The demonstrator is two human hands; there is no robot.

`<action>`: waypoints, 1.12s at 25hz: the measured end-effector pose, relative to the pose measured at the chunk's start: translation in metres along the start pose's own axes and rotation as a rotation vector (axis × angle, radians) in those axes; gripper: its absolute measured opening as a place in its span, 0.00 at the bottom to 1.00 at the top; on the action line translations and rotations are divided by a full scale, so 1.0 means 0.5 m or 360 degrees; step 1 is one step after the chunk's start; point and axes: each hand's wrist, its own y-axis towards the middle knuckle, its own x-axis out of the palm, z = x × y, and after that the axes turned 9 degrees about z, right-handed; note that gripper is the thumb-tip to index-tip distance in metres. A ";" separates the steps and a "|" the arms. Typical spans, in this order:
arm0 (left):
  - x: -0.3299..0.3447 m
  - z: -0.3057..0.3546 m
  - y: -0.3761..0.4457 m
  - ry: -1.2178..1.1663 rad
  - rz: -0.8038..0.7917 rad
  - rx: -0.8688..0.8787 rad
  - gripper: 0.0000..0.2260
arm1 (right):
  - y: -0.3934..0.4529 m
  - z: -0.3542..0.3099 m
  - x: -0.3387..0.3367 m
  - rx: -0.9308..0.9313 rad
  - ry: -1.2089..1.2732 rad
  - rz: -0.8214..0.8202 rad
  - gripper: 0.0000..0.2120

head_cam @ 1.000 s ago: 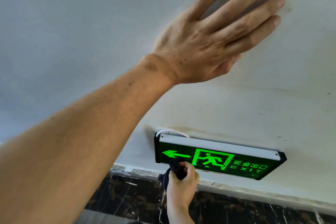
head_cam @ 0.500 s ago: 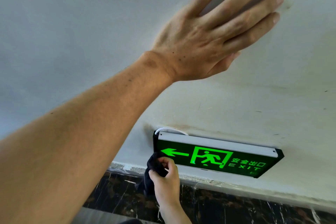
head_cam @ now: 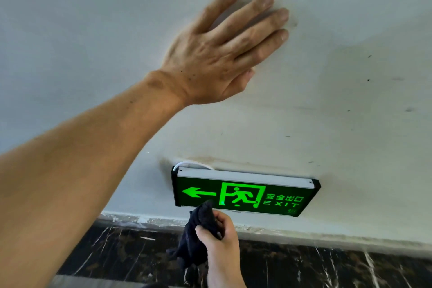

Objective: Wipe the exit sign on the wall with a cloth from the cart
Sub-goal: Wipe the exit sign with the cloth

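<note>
A lit green exit sign (head_cam: 275, 196) with an arrow, a running figure and "EXIT" lettering is fixed low on a pale wall. My right hand (head_cam: 221, 241) grips a dark cloth (head_cam: 198, 234) just below the sign's lower left edge; the cloth's top tip touches the sign face under the arrow. My left hand (head_cam: 222, 54) lies flat on the wall well above the sign, fingers spread, holding nothing. The cart is out of view.
A white cable (head_cam: 194, 164) loops out behind the sign's top left corner. Below the wall runs a rough pale strip (head_cam: 304, 231) and a black marble skirting (head_cam: 327, 266). The wall (head_cam: 350, 100) carries scuffs and dark specks.
My right hand with the cloth slid left along the sign's lower edge to its left end, then came back right to under the arrow. My left hand stayed pressed on the wall.
</note>
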 end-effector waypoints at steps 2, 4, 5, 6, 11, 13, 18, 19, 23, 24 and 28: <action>-0.010 -0.005 -0.001 -0.0140 -0.0081 -0.0015 0.26 | -0.008 -0.026 -0.020 0.0105 0.0187 -0.0008 0.15; -0.034 0.007 -0.004 -0.0327 -0.0180 -0.0098 0.27 | -0.021 -0.059 -0.045 0.0226 0.0362 -0.0077 0.15; -0.052 0.023 -0.011 -0.0414 -0.0221 -0.0167 0.27 | -0.028 -0.077 -0.057 0.0262 0.0439 -0.0122 0.16; -0.074 0.048 -0.022 -0.0504 -0.0249 -0.0264 0.26 | -0.034 -0.094 -0.067 0.0280 0.0504 -0.0157 0.17; -0.207 0.260 -0.126 -0.1183 -0.0744 -0.1628 0.22 | -0.051 -0.154 -0.107 0.0382 0.0723 -0.0228 0.20; -0.244 0.330 -0.163 -0.1567 -0.1082 -0.2262 0.18 | -0.054 -0.167 -0.117 0.0417 0.0743 -0.0273 0.17; -0.287 0.411 -0.221 -0.2241 -0.1282 -0.2902 0.17 | -0.056 -0.160 -0.125 0.0375 0.0486 -0.0259 0.20; -0.290 0.414 -0.231 -0.2254 -0.1261 -0.2986 0.19 | -0.058 -0.158 -0.124 0.0368 0.0439 -0.0299 0.22; -0.299 0.423 -0.258 -0.2210 -0.1050 -0.3450 0.20 | -0.068 -0.154 -0.116 0.0299 0.0130 -0.0501 0.27; -0.300 0.427 -0.264 -0.2203 -0.0967 -0.3587 0.20 | -0.073 -0.155 -0.114 0.0244 0.0000 -0.0544 0.26; -0.303 0.432 -0.276 -0.2019 -0.0581 -0.4107 0.16 | -0.088 -0.187 -0.105 -0.0293 -0.0614 -0.0623 0.24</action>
